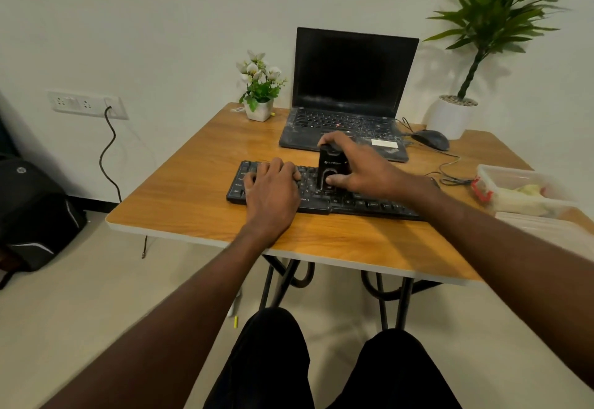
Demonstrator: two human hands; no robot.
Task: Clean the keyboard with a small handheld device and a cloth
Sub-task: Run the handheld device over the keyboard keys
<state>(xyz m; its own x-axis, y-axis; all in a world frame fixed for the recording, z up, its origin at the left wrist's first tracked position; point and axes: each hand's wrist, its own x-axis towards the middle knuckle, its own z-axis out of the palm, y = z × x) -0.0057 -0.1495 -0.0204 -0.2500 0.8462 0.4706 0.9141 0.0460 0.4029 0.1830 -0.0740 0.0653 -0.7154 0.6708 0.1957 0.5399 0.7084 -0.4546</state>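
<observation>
— While the right hand (360,164) grips the small black handheld device (332,169), where does that device stand?

— Upright on the black keyboard (363,204), about at its middle; the fingers curl over the top and far side of the device, and the thumb presses against its near face, low down; the base touches the keys.

— And the left hand (273,188)?

— It rests palm down on the left part of the keyboard; the fingers lie slightly spread and gently bent over the keys, holding nothing.

— Where is the keyboard itself?

— It lies on the wooden table (193,203), near the front edge, running from the middle towards the right; just beyond it stands an open laptop (350,87) with a dark screen and a dusty deck.

— What else is on the table?

— A small white pot of flowers (259,87) to the left of the laptop; a dark mouse (430,139) to its right, with its cable trailing towards the keyboard; a clear plastic box (527,190) at the right edge, holding something pale and yellowish that I cannot make out; whether that is the cloth, I cannot tell.

— And around the table?

— A tall green plant (501,16) in a white pot at the far right; a wall socket (86,105) on the left with a dark cable hanging from it; a black backpack (35,212) on the floor at the left; the person's knees in dark trousers show below the table.
</observation>
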